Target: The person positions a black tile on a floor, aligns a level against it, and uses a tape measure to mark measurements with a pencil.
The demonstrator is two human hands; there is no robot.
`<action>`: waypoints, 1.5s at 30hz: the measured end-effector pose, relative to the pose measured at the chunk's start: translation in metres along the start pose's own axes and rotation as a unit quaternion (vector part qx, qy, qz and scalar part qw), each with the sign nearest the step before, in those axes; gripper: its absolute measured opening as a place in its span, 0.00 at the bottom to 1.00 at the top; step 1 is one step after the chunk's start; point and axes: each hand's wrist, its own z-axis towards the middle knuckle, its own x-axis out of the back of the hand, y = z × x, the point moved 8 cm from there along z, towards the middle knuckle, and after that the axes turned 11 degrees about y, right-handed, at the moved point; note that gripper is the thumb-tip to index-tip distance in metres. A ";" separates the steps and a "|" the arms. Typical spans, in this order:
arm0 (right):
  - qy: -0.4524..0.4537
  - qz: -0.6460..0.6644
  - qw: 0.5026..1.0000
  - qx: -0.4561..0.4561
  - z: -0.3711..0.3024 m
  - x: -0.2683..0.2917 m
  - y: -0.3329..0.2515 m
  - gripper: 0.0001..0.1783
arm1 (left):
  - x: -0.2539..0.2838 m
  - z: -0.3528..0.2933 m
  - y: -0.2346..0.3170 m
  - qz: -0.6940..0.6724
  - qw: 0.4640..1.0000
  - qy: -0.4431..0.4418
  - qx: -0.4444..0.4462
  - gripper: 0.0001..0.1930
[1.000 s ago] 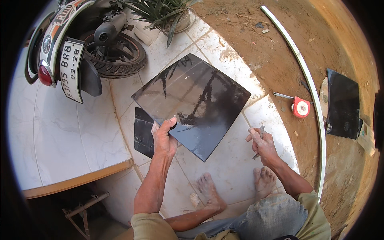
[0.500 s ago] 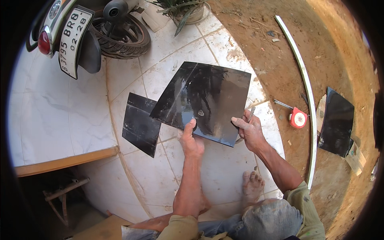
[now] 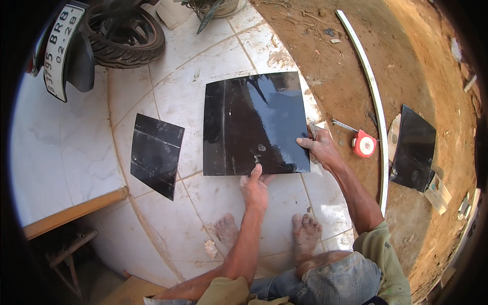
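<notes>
A glossy black tile with pale smudges and a thin light line is held between both my hands above the white floor. My left hand grips its near edge, thumb on top and fingers underneath. At the right edge near the lower corner, my right hand pinches it, thumb on the face. A small greyish thing shows by the right fingers, too unclear to name. To the left, a smaller dark tile piece with dusty marks lies flat on the floor, apart from the held tile.
A red-and-white tape measure and a long white strip lie on the dirt at right, beside another black tile piece. A motorcycle wheel stands far left. A wood-edged white surface is nearer left.
The held tile has turned counterclockwise, so its near edge now runs level. Its far side shows brighter reflections. My view has shifted right, and my left foot has come into sight.
</notes>
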 end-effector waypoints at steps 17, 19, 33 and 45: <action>0.174 -0.483 0.820 0.252 -0.004 0.024 -0.044 0.15 | -0.011 -0.043 -0.101 0.073 0.976 0.052 0.198 0.23; 0.182 -0.489 0.809 0.271 -0.004 0.024 -0.042 0.16 | -0.013 -0.047 -0.105 0.076 0.974 0.056 0.207 0.24; 0.278 -0.524 0.731 0.338 -0.084 0.061 -0.047 0.22 | -0.005 -0.039 -0.112 0.098 0.962 0.045 0.252 0.29; 0.407 -0.577 0.702 0.092 -0.163 0.273 0.038 0.24 | -0.002 -0.040 -0.099 0.234 0.928 0.033 0.287 0.27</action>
